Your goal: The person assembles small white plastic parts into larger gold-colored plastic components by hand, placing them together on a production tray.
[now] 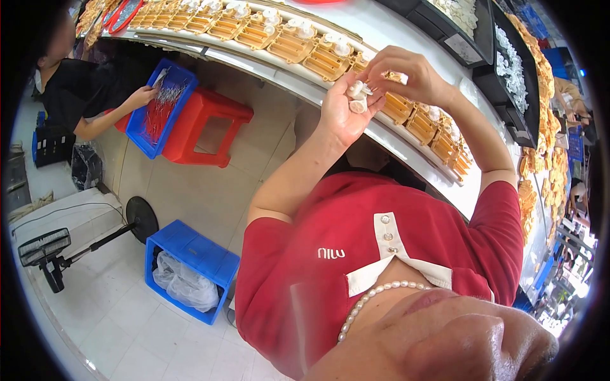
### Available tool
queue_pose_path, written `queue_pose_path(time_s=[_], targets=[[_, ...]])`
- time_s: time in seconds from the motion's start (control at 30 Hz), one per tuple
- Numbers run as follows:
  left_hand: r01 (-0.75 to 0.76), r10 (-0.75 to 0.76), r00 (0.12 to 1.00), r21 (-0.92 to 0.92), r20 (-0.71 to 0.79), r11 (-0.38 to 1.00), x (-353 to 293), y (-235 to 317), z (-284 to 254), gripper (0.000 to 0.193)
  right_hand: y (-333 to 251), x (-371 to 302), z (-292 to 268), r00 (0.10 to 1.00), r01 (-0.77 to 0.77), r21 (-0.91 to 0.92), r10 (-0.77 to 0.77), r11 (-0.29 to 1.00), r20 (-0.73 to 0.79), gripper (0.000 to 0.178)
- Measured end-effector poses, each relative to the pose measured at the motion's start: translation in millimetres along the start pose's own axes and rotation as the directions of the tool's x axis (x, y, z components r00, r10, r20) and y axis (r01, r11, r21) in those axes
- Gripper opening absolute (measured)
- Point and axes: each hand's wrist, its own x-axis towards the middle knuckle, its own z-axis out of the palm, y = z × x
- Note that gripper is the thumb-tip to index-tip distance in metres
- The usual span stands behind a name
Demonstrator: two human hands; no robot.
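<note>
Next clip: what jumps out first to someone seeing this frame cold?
At centre top, the left hand and right hand meet over small white parts, raised above a curved white bench lined with orange trays. Below them a red shirt fills the lower middle. At upper left, another person's hand reaches into a blue tray resting on a red stool.

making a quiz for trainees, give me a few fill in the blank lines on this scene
1. The left hand holds small ____ parts near the right hand.
2. The trays on the conveyor are ____ in colour.
3. The red stool carries a ____ bin of wires.
4. The fan lies on the ____.

Missing words: white; orange; blue; floor
</note>
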Motion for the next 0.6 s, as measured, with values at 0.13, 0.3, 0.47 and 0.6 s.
queue_pose_path(time_s=[0.13, 0.3, 0.47, 0.6], targets=[[0.006, -0.006, 0.999, 0.001, 0.033, 1.0, 6, -13, 7, 0.035, -4, -24, 7, 0.999, -0.015, 0.008, 0.015, 1.0, -0.05, 0.014], [0.068, -0.07, 0.997, 0.033, 0.035, 0.997, 11, -30, 8, 0.031, -5, -49, 1, 0.973, -0.223, -0.024, 0.221, 0.975, -0.061, 0.016], [0.112, -0.116, 0.993, 0.102, 0.032, 0.988, 15, -45, 11, 0.027, -3, -71, -10, 0.959, -0.277, -0.062, 0.272, 0.959, -0.074, 0.024], [0.116, -0.113, 0.993, 0.157, -0.028, 0.981, 17, -56, 10, 0.026, -1, -82, -5, 0.94, -0.312, -0.108, 0.291, 0.944, -0.179, 0.021]])
